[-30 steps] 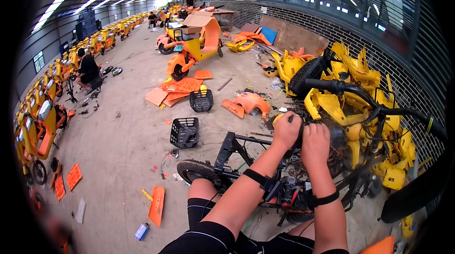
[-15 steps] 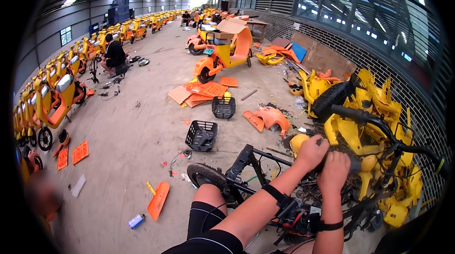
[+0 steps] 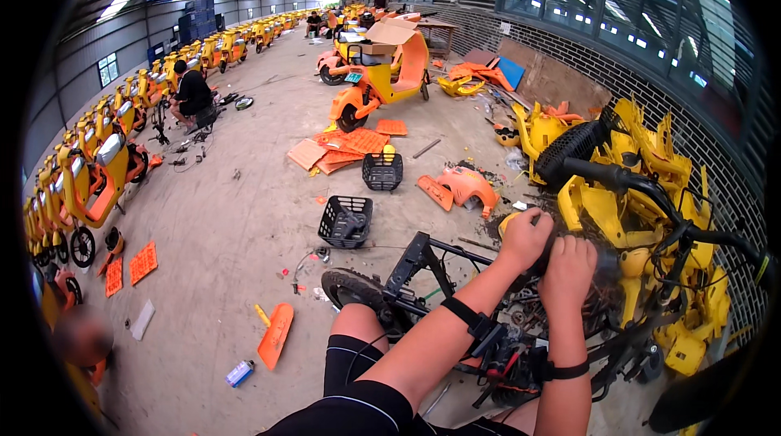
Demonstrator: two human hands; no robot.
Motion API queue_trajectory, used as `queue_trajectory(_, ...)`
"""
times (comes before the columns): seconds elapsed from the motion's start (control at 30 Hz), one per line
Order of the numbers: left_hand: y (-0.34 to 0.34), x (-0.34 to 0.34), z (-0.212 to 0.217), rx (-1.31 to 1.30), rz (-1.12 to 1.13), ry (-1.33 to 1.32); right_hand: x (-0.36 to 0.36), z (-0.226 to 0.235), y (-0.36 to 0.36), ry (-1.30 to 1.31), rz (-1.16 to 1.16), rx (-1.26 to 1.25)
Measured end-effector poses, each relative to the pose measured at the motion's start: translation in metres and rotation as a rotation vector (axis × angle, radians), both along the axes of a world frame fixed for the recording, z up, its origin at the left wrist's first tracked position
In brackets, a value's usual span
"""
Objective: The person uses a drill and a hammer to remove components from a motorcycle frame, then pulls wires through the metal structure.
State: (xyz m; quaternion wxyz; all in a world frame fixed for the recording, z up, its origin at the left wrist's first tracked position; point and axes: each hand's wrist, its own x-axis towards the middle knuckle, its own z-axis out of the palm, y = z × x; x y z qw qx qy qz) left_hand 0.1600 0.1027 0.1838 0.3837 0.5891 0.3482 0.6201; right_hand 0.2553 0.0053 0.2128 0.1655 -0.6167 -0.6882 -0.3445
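Concrete floor (image 3: 236, 216) strewn with orange panels — both hands work at a stripped scooter frame (image 3: 423, 261). Left hand (image 3: 525, 239) and right hand (image 3: 569, 265) clench a dark part at the handlebar stem, steadying it.

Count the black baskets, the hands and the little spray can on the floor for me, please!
Black baskets: 2, one nearer and one farther.
Hands: 2, the left hand and the right hand, both on a stripped black bike frame.
Spray can: 1, lying on the floor.
Total: 5
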Motion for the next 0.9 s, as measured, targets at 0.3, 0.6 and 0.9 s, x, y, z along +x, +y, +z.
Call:
queue_trajectory(0.3, -0.013, -0.006, 0.004, 0.020, -0.006, -0.026, -0.005, 0.004, -0.009, 0.004, 0.027, 0.021)
queue_trajectory(0.6, -0.008, 0.000, 0.001, 0.038, 0.000, -0.039, 0.003, -0.005, -0.005, 0.021, 0.082, 0.084)
queue_trajectory(0.9, -0.007, -0.002, 0.002, 0.040, -0.037, -0.042, 0.001, -0.003, -0.005, 0.039, 0.076, 0.079)
